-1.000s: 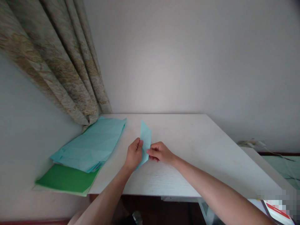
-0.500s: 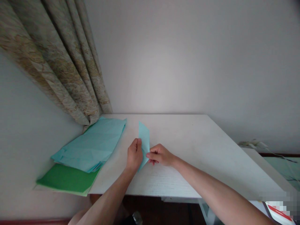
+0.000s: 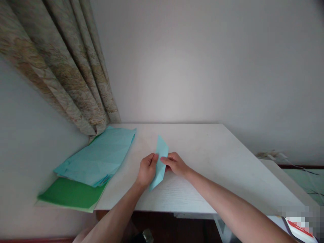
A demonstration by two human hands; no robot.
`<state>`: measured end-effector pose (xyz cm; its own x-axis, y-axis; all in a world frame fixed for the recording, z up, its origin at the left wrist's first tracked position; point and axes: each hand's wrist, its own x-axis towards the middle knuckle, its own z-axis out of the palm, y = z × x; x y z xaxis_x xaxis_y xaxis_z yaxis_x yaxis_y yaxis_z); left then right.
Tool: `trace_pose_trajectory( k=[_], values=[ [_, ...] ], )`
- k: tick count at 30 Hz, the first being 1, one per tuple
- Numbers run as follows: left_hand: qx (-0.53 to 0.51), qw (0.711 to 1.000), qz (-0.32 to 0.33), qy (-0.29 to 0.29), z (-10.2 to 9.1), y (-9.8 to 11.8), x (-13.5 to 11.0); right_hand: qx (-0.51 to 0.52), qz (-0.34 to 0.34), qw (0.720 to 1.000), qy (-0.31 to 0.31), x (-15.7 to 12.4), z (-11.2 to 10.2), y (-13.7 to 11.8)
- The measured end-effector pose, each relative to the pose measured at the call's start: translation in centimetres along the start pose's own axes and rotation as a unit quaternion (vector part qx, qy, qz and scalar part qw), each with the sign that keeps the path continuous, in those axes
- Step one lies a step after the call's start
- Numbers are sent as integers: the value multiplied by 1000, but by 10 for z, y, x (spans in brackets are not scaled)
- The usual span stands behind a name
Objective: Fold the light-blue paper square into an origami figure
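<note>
A narrow folded sheet of light-blue paper (image 3: 162, 148) is held up over the table between both hands, its long side tilted a little to the right at the top. My left hand (image 3: 147, 169) grips its left edge, with the thumb lying on the near face. From the right, my right hand (image 3: 176, 164) pinches the other edge, thumb in front and fingers behind. Those rear fingers are partly hidden by the paper and the hand itself.
On the left of the white table (image 3: 199, 152) lies a stack of light-blue paper (image 3: 98, 157) over green sheets (image 3: 72, 194). A patterned curtain (image 3: 68, 67) hangs above it. White cables (image 3: 275, 156) lie beyond the table's right side.
The folded paper has shifted to the right and now leans. My right hand has moved slightly up its edge, with the thumb coming further over the near face.
</note>
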<state>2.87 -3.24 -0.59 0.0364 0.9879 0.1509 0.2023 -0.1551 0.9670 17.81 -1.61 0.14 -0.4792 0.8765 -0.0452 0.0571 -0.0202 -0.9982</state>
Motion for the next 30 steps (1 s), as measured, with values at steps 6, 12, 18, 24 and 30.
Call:
trace_pose_trajectory(
  k=[6,12,18,24,30],
  values=[
    [9,1000,-6,14,2,6,-4,-33,-11,999,-5,1,-1,2],
    [27,998,13,-57,-5,11,-3,-16,-54,994,89,4,-3,2],
    [7,998,-6,-59,-6,6,-1,-25,-31,999,31,5,-1,8],
    [16,990,29,-134,-11,8,-1,-123,-83,978,148,5,-6,2],
    [34,988,5,-152,-8,4,0,-103,-103,972,185,7,-8,-2]
  ],
)
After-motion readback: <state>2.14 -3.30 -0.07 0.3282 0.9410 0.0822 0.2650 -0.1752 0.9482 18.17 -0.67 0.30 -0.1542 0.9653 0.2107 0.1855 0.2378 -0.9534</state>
